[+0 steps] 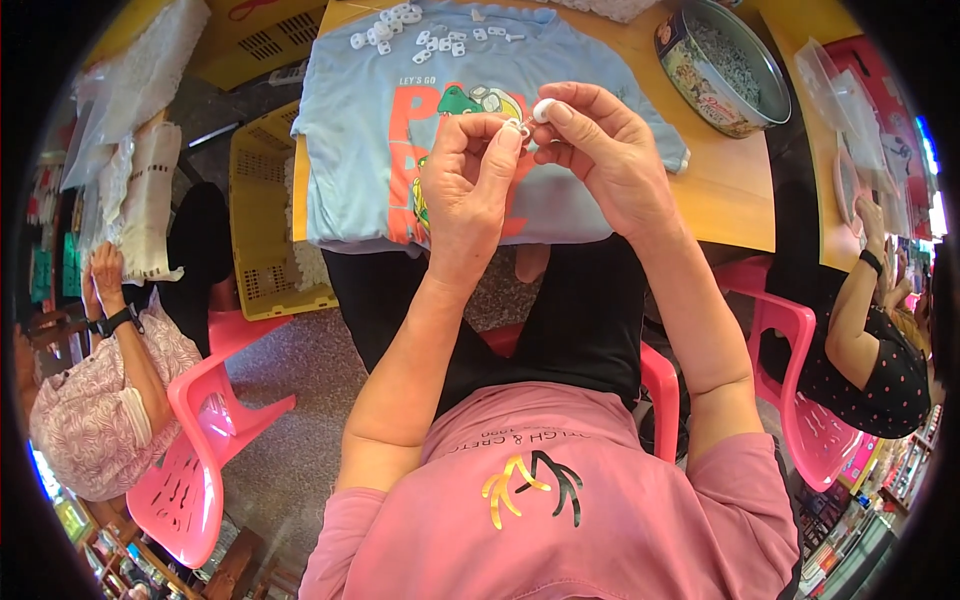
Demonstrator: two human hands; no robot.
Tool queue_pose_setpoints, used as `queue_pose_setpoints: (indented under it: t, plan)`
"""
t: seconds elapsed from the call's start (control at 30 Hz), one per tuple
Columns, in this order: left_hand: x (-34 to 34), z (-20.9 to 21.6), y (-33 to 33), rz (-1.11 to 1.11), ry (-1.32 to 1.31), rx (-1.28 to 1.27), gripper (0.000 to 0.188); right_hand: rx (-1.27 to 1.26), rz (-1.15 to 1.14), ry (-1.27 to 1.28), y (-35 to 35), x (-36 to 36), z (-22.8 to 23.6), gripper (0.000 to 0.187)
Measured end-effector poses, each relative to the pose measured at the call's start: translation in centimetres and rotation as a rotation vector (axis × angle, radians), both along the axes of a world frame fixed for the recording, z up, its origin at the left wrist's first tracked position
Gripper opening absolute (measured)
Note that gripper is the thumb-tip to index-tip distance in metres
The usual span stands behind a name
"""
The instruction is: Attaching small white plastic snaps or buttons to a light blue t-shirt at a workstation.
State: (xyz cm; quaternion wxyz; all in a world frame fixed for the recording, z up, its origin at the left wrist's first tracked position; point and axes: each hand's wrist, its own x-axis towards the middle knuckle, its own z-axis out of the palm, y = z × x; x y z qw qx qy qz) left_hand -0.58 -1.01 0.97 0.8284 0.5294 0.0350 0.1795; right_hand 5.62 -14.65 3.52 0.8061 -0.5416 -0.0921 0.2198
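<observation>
My left hand [465, 190] pinches a small white plastic piece with a loop [517, 127] between thumb and fingers. My right hand [615, 150] grips a rounded white plastic piece [543, 110] between thumb and forefinger. The two pieces meet or nearly meet; I cannot tell whether they are joined. Both hands are above a light blue T-shirt [350, 150] with a colourful print, spread over the table. Several small white plastic pieces [440, 43] lie loose on the shirt's far part, with a further cluster [380, 35] to their left.
A round tin [735, 125] of small greyish parts stands at the table's [735, 200] far right. Yellow crates [262, 180] are on the left. Co-workers sit on pink chairs [190, 480] at either side, one person's hand [107, 275] at white material [150, 200].
</observation>
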Motion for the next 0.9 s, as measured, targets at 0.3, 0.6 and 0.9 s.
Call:
queue_pose_setpoints:
  t: [0.3, 0.6, 0.9]
  plan:
    - [0.2, -0.8, 0.3, -0.003, -0.013, -0.006, 0.008, -0.148, -0.099, -0.037, 0.2, -1.1, -0.3, 0.021]
    - [0.1, -0.9, 0.1, -0.007, 0.008, 0.129, 0.007, -0.04, -0.036, -0.038, -0.2, -0.8, 0.2, 0.031]
    - [0.2, -0.5, -0.3, 0.01, -0.006, 0.116, 0.007, -0.26, -0.129, -0.263, 0.4, -1.3, 0.5, 0.027]
